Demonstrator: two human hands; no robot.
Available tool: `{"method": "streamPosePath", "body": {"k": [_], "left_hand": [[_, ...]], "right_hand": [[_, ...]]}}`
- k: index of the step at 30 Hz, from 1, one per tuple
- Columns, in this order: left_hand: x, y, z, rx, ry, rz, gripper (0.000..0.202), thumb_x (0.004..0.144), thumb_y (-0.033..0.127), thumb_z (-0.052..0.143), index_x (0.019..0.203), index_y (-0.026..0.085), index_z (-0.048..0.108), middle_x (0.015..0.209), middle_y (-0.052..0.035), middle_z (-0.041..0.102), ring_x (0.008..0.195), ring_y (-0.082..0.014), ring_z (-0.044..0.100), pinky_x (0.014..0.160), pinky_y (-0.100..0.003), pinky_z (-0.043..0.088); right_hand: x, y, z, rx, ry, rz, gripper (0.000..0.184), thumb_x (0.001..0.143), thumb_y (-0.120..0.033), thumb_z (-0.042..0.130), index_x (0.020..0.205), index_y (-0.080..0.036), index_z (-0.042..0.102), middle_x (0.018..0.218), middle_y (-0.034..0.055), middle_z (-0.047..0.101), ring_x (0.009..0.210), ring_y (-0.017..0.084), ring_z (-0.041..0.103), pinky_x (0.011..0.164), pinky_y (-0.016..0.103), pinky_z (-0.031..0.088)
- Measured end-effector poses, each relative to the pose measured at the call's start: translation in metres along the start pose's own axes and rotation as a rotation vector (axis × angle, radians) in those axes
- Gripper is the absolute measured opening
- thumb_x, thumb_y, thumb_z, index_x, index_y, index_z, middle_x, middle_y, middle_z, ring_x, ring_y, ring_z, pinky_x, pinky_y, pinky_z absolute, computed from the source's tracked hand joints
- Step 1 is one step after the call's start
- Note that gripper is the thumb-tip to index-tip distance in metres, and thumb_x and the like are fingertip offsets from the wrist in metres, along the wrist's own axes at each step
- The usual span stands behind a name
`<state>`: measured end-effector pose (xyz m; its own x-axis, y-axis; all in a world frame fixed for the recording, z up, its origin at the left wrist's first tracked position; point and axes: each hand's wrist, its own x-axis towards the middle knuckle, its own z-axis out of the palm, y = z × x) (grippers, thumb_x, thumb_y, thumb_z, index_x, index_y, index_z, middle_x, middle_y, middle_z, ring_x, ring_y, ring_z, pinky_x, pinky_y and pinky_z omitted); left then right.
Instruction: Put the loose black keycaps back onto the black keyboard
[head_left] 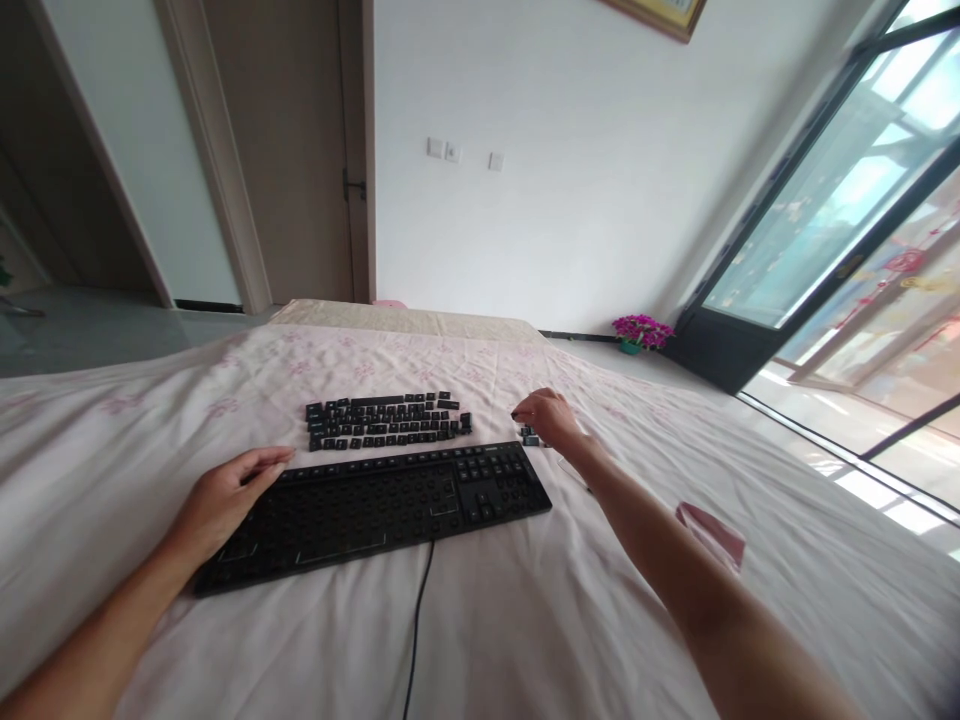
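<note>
A black keyboard (pixel 375 505) lies on a pale floral cloth, with most of its keycaps off and its cable running toward me. Rows of loose black keycaps (pixel 386 420) are laid out just behind it. My left hand (pixel 225 500) rests on the keyboard's left end, fingers stretched flat. My right hand (pixel 547 415) reaches past the keyboard's right end, fingers curled down over a few loose keycaps (pixel 529 436) on the cloth; whether it grips one is hidden.
The cloth (pixel 525 620) covers a wide table or bed. A pink-edged card or tool (pixel 712 535) lies right of my forearm. A pot of magenta flowers (pixel 641 332) stands on the floor by a glass sliding door (pixel 825 230). A wooden door (pixel 300 150) is at the back left.
</note>
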<state>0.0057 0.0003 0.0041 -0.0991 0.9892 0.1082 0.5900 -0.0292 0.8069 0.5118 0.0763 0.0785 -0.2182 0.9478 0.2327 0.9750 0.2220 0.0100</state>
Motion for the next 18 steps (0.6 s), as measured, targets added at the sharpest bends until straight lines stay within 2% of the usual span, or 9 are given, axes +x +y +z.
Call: {"method": "streamPosePath", "body": {"k": [5,9,13,18], "left_hand": [[-0.001,0.0,0.0,-0.005,0.013,0.006,0.046,0.079,0.054,0.055,0.111,0.023,0.067,0.118,-0.0048,0.069,0.111,-0.0247,0.062,0.1,-0.031,0.044],[0.0,-0.002,0.0,-0.005,0.006,0.019,0.048,0.08,0.055,0.054,0.114,0.022,0.065,0.119,-0.0046,0.069,0.11,-0.0228,0.063,0.1,-0.031,0.043],[-0.002,0.001,0.0,-0.022,0.008,0.021,0.051,0.079,0.055,0.055,0.114,0.021,0.065,0.12,-0.0053,0.068,0.109,-0.0216,0.063,0.099,-0.03,0.043],[-0.004,0.005,-0.001,-0.015,0.017,0.027,0.052,0.078,0.055,0.055,0.114,0.019,0.066,0.117,-0.0063,0.07,0.105,-0.0213,0.064,0.094,-0.027,0.046]], "right_hand": [[-0.056,-0.027,-0.006,0.145,0.116,-0.22,0.022,0.092,-0.038,0.056,0.1,-0.031,0.075,0.103,-0.0006,0.073,0.115,0.021,0.053,0.102,0.035,0.036],[-0.091,-0.047,-0.001,0.16,0.182,-0.269,0.019,0.09,-0.034,0.06,0.097,-0.029,0.076,0.102,0.0008,0.073,0.111,0.024,0.054,0.099,0.039,0.038],[-0.104,-0.062,0.002,0.129,0.228,-0.312,0.016,0.089,-0.029,0.061,0.096,-0.029,0.076,0.1,0.0012,0.073,0.11,0.025,0.053,0.095,0.04,0.039],[-0.107,-0.07,0.004,0.065,0.258,-0.325,0.016,0.088,-0.026,0.062,0.097,-0.03,0.075,0.099,0.0017,0.073,0.112,0.025,0.051,0.095,0.041,0.038]]}}
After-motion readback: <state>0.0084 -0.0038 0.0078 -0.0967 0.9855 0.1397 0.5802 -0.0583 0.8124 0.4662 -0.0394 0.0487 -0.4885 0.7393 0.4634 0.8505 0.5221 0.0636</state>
